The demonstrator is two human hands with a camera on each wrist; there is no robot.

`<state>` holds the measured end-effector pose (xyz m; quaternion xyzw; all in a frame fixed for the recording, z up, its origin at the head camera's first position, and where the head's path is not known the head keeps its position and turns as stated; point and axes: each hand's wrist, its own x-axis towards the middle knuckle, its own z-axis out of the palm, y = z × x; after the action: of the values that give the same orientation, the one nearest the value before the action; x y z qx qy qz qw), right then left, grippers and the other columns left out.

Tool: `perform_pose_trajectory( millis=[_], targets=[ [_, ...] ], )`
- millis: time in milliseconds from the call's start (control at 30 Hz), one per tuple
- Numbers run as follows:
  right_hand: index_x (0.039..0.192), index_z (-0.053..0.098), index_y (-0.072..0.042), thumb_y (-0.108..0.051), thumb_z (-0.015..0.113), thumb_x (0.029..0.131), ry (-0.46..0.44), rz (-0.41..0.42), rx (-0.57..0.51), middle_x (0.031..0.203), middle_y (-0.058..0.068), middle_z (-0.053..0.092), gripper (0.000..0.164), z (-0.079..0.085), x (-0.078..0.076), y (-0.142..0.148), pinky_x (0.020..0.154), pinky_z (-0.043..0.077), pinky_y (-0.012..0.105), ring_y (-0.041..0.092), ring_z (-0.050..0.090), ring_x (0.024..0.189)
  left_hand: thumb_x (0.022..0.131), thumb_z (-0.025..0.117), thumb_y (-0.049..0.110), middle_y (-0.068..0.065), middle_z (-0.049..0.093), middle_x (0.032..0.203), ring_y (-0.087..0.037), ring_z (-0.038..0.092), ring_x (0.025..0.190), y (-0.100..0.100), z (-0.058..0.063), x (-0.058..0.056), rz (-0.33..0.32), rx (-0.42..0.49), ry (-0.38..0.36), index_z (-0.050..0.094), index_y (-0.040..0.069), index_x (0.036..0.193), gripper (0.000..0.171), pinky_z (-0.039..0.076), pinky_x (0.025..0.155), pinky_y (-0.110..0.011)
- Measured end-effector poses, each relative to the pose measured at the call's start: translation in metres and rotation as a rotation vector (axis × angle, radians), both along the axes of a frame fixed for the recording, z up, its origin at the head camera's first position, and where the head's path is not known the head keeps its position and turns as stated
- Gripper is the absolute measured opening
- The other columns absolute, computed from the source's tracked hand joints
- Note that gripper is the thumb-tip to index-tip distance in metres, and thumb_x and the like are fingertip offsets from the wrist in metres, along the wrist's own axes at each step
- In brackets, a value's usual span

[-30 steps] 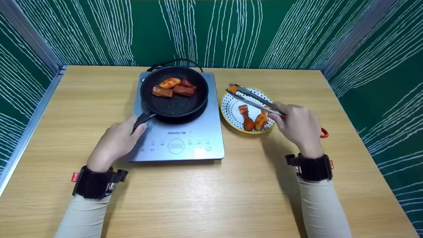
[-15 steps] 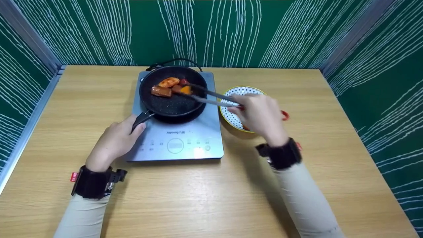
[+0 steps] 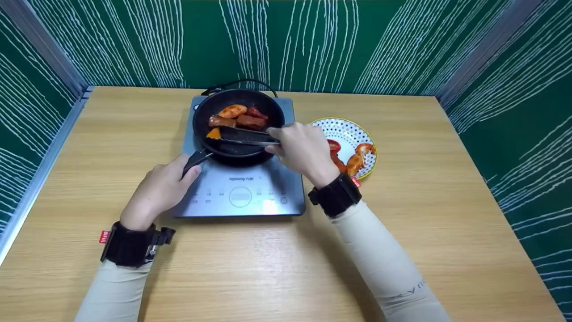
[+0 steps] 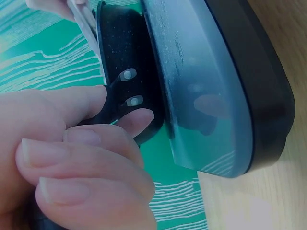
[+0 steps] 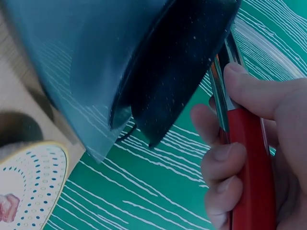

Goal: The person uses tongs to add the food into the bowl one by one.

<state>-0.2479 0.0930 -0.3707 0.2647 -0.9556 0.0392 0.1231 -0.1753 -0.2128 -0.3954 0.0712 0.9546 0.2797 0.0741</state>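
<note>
My left hand [image 3: 156, 190] grips the black handle [image 3: 195, 162] of the frying pan [image 3: 241, 96]. In my right hand [image 3: 304, 150] is a pair of tongs [image 3: 250, 136], gripped by its red handle [image 5: 249, 163]. The tong tips reach low into the pan, around an orange wedge-shaped piece [image 3: 213, 133]; whether they still pinch it I cannot tell. Behind it in the pan lie two brown rib-like pieces [image 3: 251, 121], a browned chicken wing piece [image 3: 232, 111] and a dark red piece [image 3: 256, 112]. The right hand hides the pan's right front rim.
Under the pan is a silver induction cooker [image 3: 241, 208] with a black cable behind. To the right, partly behind my right hand, stands a dotted plate [image 3: 339, 129] with a yellow rim, holding chicken pieces [image 3: 356, 163] and a red slice [image 3: 334, 145]. Green walls enclose the table [image 3: 250, 268].
My right hand has carried the orange piece in the tongs from above the plate leftward into the pan's near left part. The left hand keeps its grip on the pan handle.
</note>
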Motion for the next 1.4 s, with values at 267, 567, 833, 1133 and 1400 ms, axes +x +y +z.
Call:
perform_pose_trajectory(
  millis=[267, 567, 833, 1133, 1400],
  targets=[
    [0.131, 0.075, -0.021, -0.046, 0.074, 0.1, -0.004, -0.013, 0.002, 0.093, 0.009, 0.074, 0.039, -0.003, -0.001, -0.003, 0.055, 0.052, 0.047, 0.028, 0.067, 0.071, 0.115, 0.046, 0.04, -0.012, 0.05, 0.086, -0.032, 0.054, 0.079, 0.001, 0.001, 0.0, 0.01, -0.002, -0.014, 0.052, 0.008, 0.117, 0.033, 0.034, 0.065, -0.04],
    [0.132, 0.075, -0.019, -0.041, 0.076, 0.1, 0.015, -0.025, -0.033, 0.089, 0.007, 0.072, 0.039, 0.0, 0.005, 0.01, 0.053, 0.05, 0.044, 0.024, 0.063, 0.067, 0.115, 0.046, 0.039, -0.014, 0.052, 0.089, -0.033, 0.054, 0.083, 0.001, 0.002, 0.0, 0.012, -0.002, -0.018, 0.052, 0.008, 0.118, 0.032, 0.036, 0.068, -0.041],
    [0.127, 0.078, -0.019, -0.042, 0.076, 0.1, 0.053, -0.028, -0.015, 0.085, 0.008, 0.072, 0.035, -0.003, 0.005, 0.009, 0.051, 0.049, 0.042, 0.025, 0.064, 0.065, 0.115, 0.045, 0.041, -0.012, 0.05, 0.089, -0.032, 0.055, 0.084, 0.002, 0.002, 0.0, 0.015, 0.003, -0.026, 0.052, 0.009, 0.12, 0.033, 0.036, 0.068, -0.041],
    [0.122, 0.077, -0.022, -0.042, 0.075, 0.1, 0.08, -0.051, -0.014, 0.087, 0.01, 0.073, 0.03, -0.008, 0.006, 0.0, 0.051, 0.052, 0.048, 0.03, 0.068, 0.068, 0.115, 0.046, 0.039, -0.014, 0.051, 0.087, -0.033, 0.054, 0.08, 0.001, 0.0, 0.001, -0.007, 0.002, 0.009, 0.052, 0.008, 0.117, 0.032, 0.035, 0.066, -0.04],
    [0.12, 0.075, -0.019, -0.042, 0.073, 0.102, 0.073, -0.07, -0.021, 0.086, 0.011, 0.072, 0.03, -0.011, 0.01, -0.01, 0.053, 0.052, 0.047, 0.029, 0.067, 0.067, 0.115, 0.045, 0.041, -0.012, 0.049, 0.087, -0.032, 0.054, 0.081, 0.001, 0.0, 0.001, 0.006, 0.009, -0.017, 0.052, 0.009, 0.119, 0.034, 0.035, 0.066, -0.04]
  ],
)
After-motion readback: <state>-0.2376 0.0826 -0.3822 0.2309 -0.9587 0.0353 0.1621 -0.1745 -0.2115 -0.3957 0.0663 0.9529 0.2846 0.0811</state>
